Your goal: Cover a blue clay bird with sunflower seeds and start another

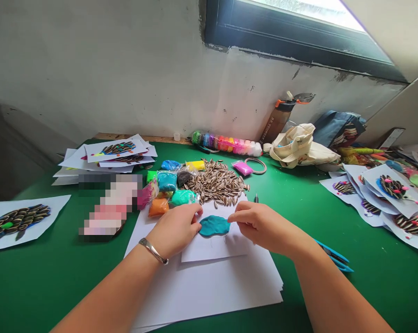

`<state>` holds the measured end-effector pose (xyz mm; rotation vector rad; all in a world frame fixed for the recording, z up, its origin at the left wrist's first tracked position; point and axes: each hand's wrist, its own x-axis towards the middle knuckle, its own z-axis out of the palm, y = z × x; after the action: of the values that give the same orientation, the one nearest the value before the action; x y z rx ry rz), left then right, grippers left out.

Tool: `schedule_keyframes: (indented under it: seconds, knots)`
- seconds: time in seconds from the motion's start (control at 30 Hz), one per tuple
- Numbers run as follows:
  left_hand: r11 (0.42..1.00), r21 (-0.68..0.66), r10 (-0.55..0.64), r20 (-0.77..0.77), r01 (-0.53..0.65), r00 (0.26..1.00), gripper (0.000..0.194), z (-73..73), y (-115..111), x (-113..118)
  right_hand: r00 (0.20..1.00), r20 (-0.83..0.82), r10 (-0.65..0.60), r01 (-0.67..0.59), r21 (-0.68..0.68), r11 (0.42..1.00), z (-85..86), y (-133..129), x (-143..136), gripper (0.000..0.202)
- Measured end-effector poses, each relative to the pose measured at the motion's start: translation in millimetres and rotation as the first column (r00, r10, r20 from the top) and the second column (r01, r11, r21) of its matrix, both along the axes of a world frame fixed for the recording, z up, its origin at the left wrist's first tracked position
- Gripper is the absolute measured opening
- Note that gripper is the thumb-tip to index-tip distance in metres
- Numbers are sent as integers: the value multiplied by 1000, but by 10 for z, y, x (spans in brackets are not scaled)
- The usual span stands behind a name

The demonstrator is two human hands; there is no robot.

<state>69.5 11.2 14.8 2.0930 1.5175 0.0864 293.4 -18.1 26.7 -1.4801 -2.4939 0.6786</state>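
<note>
A flat teal oval of modelling clay [214,226] lies on a small white sheet of paper [212,253], with faint pencil lines below it. My left hand [176,229] rests at the clay's left edge, thumb and forefinger apart, holding nothing. From the right, my right hand [264,226] reaches in with the index finger stretched to the clay's right edge and the other fingers bent. Beneath the small sheet is a stack of larger white paper [209,296]. A heap of striped sunflower seeds [217,182] sits just beyond, beside several bags of coloured clay [167,180].
Finished seed-and-clay pictures lie in piles at left [115,150] and right [399,189]. Blue-handled scissors [337,259] are by my right forearm. Along the wall stand a tube of coloured clay pots [229,143], a brown bottle [276,122] and a cloth bag [295,145].
</note>
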Motion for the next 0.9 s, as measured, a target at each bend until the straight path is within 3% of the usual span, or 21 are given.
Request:
schedule_keyframes:
  seconds: [0.2,0.4,0.6,0.9]
  knots:
    - [1000,-18,12,3,-12,1000,18,12,-1,3,992,62,112,-109,-50,993,-104,8,17,34]
    - [999,-37,17,11,-17,1000,17,32,-4,-6,991,28,128,-127,-54,990,-143,-25,68,41]
    - [999,-33,12,16,-11,1000,16,26,1,-3,998,-19,63,-62,46,997,-246,-143,139,48]
    - [1000,-18,6,6,-6,1000,16,-14,8,-7,982,172,76,-94,97,991,-207,-120,105,41]
